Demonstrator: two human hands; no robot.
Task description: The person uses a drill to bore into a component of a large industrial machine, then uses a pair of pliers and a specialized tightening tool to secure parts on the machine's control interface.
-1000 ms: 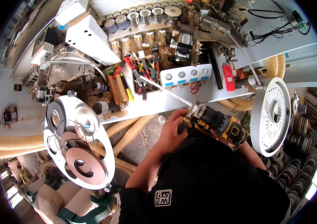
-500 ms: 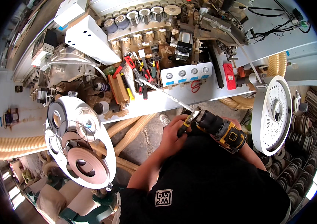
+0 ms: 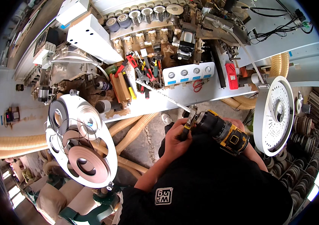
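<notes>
A yellow and black cordless drill (image 3: 225, 132) is in front of my body, its nose pointing to the upper left. A long pale drill bit (image 3: 169, 98) runs from its front end toward the bench. My right hand (image 3: 235, 123) is closed around the drill, with most of its fingers hidden behind the tool. Wrapped round a black and yellow handle, my left hand (image 3: 176, 140) holds a pliers-like tool (image 3: 187, 129). The metal jaws of that tool are at the base of the bit, just ahead of the drill's nose; I cannot tell whether they grip it.
Hand tools (image 3: 144, 73) lie piled on the bench (image 3: 200, 93), beyond the bit. A white gauge panel (image 3: 188, 74), red scissors (image 3: 197, 86) and a red box (image 3: 232, 76) are there too. White reel discs stand left (image 3: 105, 150) and right (image 3: 276, 116). Ribbed hoses (image 3: 133, 133) run below the bench.
My left hand has turned the pliers-like tool, so its handle stands more upright. The drill is nearly where it was, with its bit still pointing to the upper left.
</notes>
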